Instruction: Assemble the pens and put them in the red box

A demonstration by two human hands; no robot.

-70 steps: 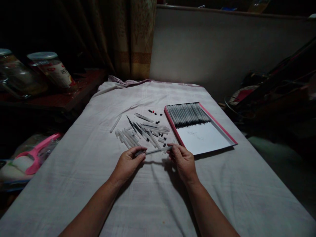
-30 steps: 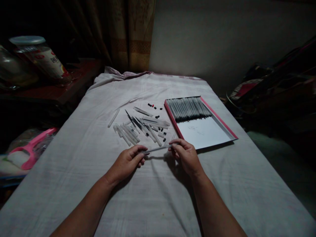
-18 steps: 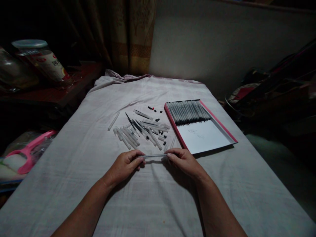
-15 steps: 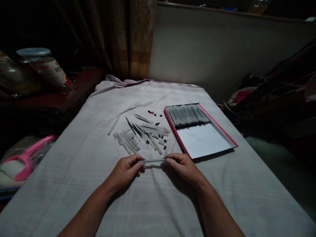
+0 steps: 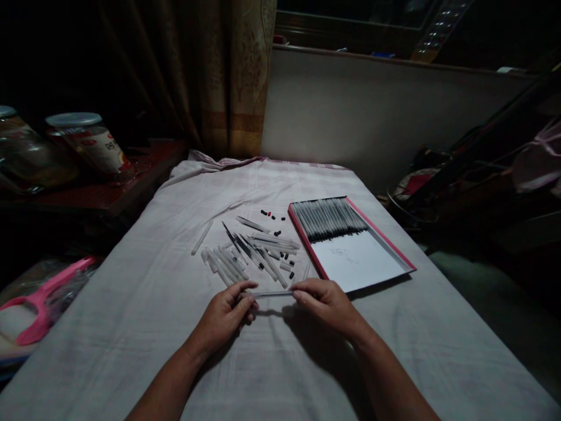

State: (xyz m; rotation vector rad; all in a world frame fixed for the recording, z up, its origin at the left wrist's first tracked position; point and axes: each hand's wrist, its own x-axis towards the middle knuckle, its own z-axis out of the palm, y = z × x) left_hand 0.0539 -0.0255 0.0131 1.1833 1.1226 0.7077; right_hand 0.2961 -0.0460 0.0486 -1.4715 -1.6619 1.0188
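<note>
My left hand (image 5: 228, 311) and my right hand (image 5: 323, 303) pinch the two ends of a thin translucent pen barrel (image 5: 274, 293), held level just above the cloth. Both its ends are hidden by fingers, and whether a refill is inside I cannot tell. Beyond my hands lies a loose pile of pen parts: clear pen barrels (image 5: 272, 269), dark-tipped refills (image 5: 249, 250), whitish translucent caps (image 5: 222, 266) and small black plugs (image 5: 291, 275). Right of the pile, a shallow red-edged box lid (image 5: 307, 248) holds a row of pens (image 5: 328, 217) with black ends.
A pale cloth (image 5: 175, 316) covers the table. On the left, a dark red side table (image 5: 144, 181) bears jars (image 5: 94, 146), and a pink-handled object (image 5: 44, 298) lies below it. A curtain (image 5: 245, 76) and a wall (image 5: 342, 111) stand behind.
The view has tilted up slightly, so the table sits lower in it. Both hands keep hold of the pen barrel, with little visible movement between them.
</note>
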